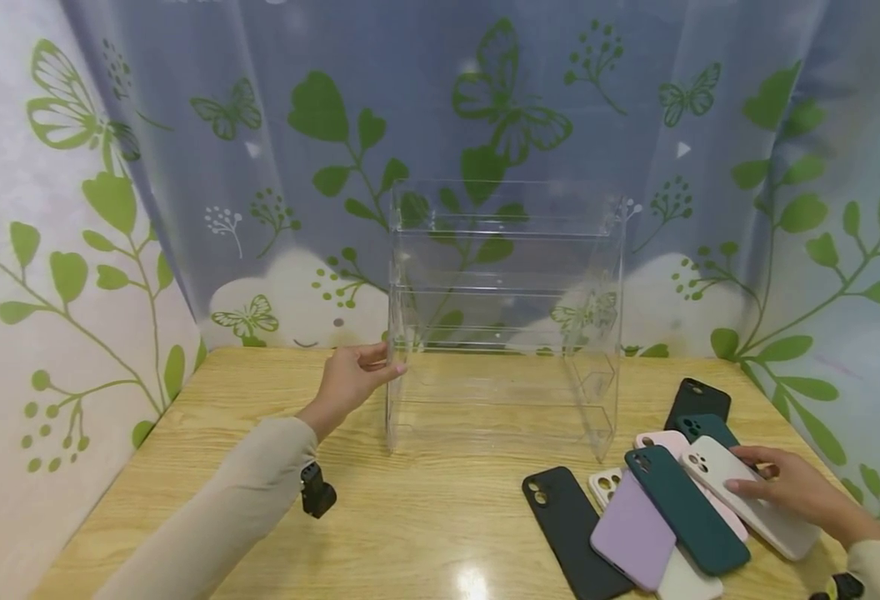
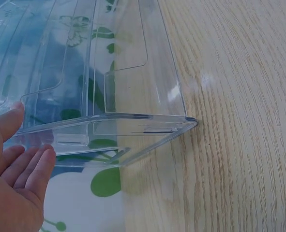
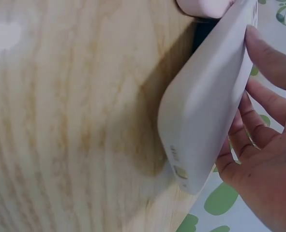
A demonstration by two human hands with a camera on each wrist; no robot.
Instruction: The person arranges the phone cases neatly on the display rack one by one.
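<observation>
A clear acrylic tiered rack (image 1: 502,433) stands upright on the table. My left hand (image 1: 353,382) is at its left side panel, the thumb on one side of the front edge and the fingers on the other; the left wrist view shows this hand (image 2: 22,169) beside the panel (image 2: 147,126). My right hand (image 1: 796,483) grips a white phone case (image 1: 755,497) by its long edges. In the right wrist view the white case (image 3: 205,101) is tilted, with its lower end above the table. Under and beside it lie a dark green case (image 1: 687,508) and a pink case (image 1: 732,518).
The pile also has a lilac case (image 1: 635,533), a black case (image 1: 571,529), a second black case (image 1: 698,404) and another dark green one (image 1: 710,427). A patterned curtain (image 1: 425,100) hangs behind the wood-grain table (image 1: 410,525).
</observation>
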